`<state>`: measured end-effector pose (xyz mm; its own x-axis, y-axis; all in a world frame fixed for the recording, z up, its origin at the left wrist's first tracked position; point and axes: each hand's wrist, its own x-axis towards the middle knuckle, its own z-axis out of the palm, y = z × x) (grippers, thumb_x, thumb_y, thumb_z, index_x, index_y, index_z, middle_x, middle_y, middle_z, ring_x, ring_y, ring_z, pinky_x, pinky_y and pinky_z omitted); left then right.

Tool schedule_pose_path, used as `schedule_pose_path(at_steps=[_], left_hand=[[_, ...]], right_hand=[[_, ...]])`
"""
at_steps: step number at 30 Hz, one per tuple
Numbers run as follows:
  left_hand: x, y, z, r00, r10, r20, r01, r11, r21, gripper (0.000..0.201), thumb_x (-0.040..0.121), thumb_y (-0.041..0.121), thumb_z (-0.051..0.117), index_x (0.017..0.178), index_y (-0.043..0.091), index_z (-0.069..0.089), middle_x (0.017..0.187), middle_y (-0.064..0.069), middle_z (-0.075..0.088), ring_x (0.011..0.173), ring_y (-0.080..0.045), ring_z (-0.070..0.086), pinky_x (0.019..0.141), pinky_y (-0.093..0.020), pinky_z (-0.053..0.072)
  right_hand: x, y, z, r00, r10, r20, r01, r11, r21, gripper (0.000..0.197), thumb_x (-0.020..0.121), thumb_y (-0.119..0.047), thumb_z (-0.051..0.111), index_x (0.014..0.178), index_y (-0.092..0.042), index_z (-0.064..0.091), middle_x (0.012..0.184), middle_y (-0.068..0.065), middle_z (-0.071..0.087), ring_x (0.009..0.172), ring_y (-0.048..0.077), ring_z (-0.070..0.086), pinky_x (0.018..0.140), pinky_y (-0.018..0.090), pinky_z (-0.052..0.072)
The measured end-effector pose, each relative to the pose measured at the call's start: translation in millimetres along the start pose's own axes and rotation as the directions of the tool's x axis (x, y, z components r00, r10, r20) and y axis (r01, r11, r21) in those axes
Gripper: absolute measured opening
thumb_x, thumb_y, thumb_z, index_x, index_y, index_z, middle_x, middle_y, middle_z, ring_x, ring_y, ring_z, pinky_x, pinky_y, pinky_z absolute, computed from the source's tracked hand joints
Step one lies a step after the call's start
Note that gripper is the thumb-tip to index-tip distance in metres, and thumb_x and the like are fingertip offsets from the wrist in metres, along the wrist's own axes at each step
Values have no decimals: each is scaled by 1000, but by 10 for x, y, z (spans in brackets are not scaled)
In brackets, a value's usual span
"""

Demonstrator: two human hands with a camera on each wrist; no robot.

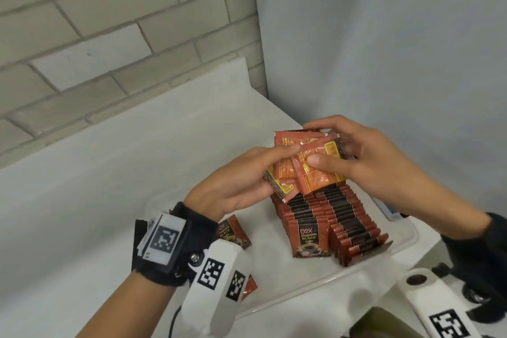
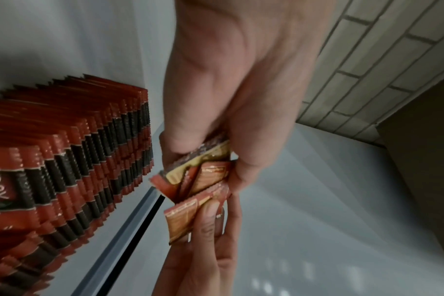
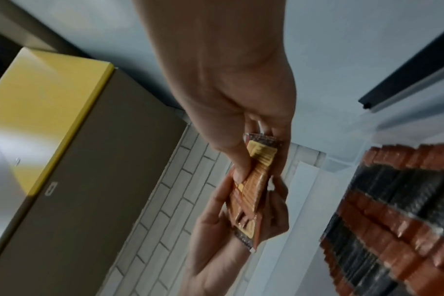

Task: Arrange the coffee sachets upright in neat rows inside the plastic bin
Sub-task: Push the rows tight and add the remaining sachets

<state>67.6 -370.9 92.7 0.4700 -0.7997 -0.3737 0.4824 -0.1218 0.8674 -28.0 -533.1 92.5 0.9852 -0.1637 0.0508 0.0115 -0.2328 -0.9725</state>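
A loose bundle of sachets (image 1: 307, 164) is gripped between both hands at frame centre, held above the far end of the rows. The left hand (image 1: 238, 181) is curled round the bundle's lower left side; the right hand (image 1: 354, 156) pinches its upper right, thumb on top. Below, two packed rows of upright sachets (image 1: 329, 217) stand at the right of the clear plastic bin (image 1: 406, 241); open bin floor is seen left of the rows, where a single sachet (image 1: 233, 230) lies flat. The bin rests on a white surface (image 1: 96, 186) set in a corner, brick wall (image 1: 96, 22) at upper left, plain wall at upper right. "D2X" and "BLACK Coffee" are legible on the front sachet.
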Motion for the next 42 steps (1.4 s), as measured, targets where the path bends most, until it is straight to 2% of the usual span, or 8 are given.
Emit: schedule_pose_path(at_steps=[6, 10, 14, 22, 28, 33, 38, 42], left_hand=[[-3, -91, -33, 995, 18, 95, -9, 996, -92, 45, 94, 30, 49, 131, 5, 52, 128, -27, 57, 115, -39, 59, 99, -52, 47], [26, -110, -31, 991, 96, 90, -76, 976, -205, 39, 93, 27, 51, 128, 10, 54, 128, -25, 58, 113, -42, 60, 98, -51, 48], [46, -99, -77, 989, 146, -26, -148, 978, -148, 39, 88, 15, 54, 124, 1, 55, 119, -22, 65, 105, -34, 66, 84, -40, 58], [38, -149, -100, 980, 187, -72, -184, 982, 35, 34, 79, 8, 62, 112, 7, 63, 103, -7, 73, 94, -19, 70, 76, -27, 57], [49, -117, -104, 985, 171, -13, -168, 942, -291, 43, 89, 32, 49, 121, 5, 57, 123, -17, 64, 116, -30, 61, 94, -44, 52], [58, -192, -106, 969, 196, 148, -110, 885, -452, 42, 93, 16, 47, 132, 4, 55, 135, -17, 55, 129, -30, 50, 108, -47, 38], [87, -252, -71, 948, 213, 237, -97, 901, -423, 54, 94, 12, 47, 146, 2, 34, 138, -19, 41, 136, -32, 34, 118, -51, 16], [97, -271, 0, 957, 258, 132, -201, 919, -339, 47, 84, 5, 62, 129, 0, 49, 122, -18, 61, 114, -28, 60, 102, -41, 47]], right_hand=[[19, 34, -44, 986, -121, -115, 66, 916, -396, 42, 80, -41, 68, 120, -35, 58, 103, -14, 63, 86, -1, 59, 72, 17, 48], [37, 48, -87, 965, -169, -201, 73, 906, -416, 26, 79, -39, 69, 100, -32, 54, 87, -23, 56, 84, -9, 53, 67, 11, 43], [27, 25, -113, 959, -168, -230, 68, 920, -387, 27, 70, -53, 62, 85, -35, 49, 86, -19, 59, 82, 0, 57, 66, 16, 47], [37, 60, -61, 988, -136, -69, 103, 929, -355, 25, 79, -41, 64, 98, -39, 48, 98, -20, 59, 81, -11, 60, 54, 9, 48], [69, 117, -102, 983, -112, -142, 71, 961, -268, 24, 75, -49, 57, 95, -36, 60, 90, -15, 66, 83, 0, 64, 65, 18, 51], [97, 125, -48, 979, 1, -203, -2, 1000, -5, 30, 73, -45, 63, 86, -18, 61, 72, -12, 71, 65, 1, 66, 57, 15, 50], [117, 137, 81, 971, 26, -238, -46, 996, -77, 39, 76, -54, 62, 77, -16, 55, 71, -5, 65, 63, 8, 59, 65, 28, 45], [126, 88, 196, 961, -42, -272, -40, 957, -289, 36, 88, -48, 57, 71, -18, 47, 86, -3, 52, 72, 3, 50, 59, 7, 37]])
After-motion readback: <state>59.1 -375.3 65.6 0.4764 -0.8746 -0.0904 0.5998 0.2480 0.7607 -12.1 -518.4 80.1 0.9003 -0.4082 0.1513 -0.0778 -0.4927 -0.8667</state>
